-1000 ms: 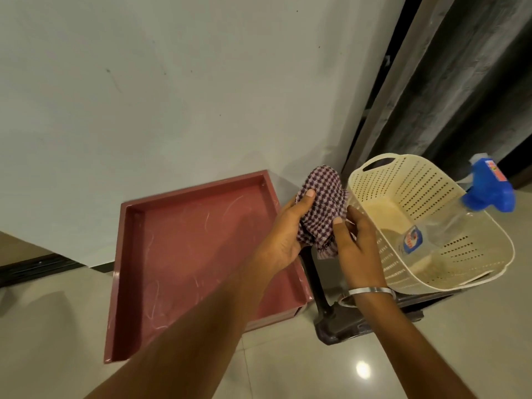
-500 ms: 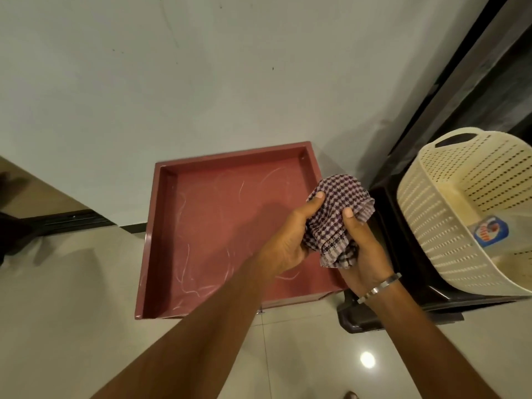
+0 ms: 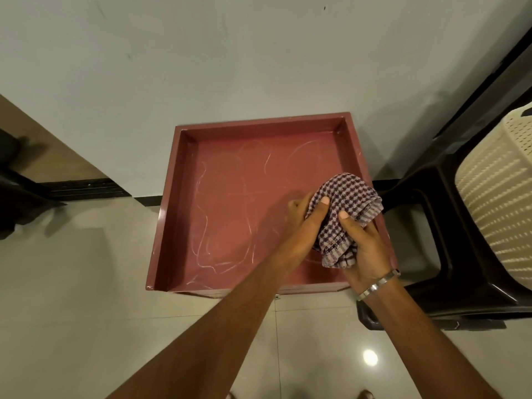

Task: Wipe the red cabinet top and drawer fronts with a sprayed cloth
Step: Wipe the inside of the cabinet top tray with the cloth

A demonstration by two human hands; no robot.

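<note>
The red cabinet top (image 3: 230,214) lies below me against the white wall, a shallow tray-like surface with raised rims and pale streaks across it. A bunched purple-and-white checked cloth (image 3: 345,208) hangs over its right side. My left hand (image 3: 305,223) grips the cloth from the left, thumb on top. My right hand (image 3: 362,249), with a metal bangle at the wrist, holds it from the right and below. The drawer fronts are hidden beneath the top's front rim. No spray bottle is in view.
A dark plastic stool (image 3: 449,254) stands right of the cabinet with a cream perforated basket (image 3: 501,214) on it. Glossy beige floor tiles (image 3: 72,312) spread in front and to the left. A dark object (image 3: 11,185) sits at the left edge.
The view has swung left and down, centring the cabinet; basket and spray bottle slid off to the right. Both hands carried the cloth from the basket to above the cabinet's right side.
</note>
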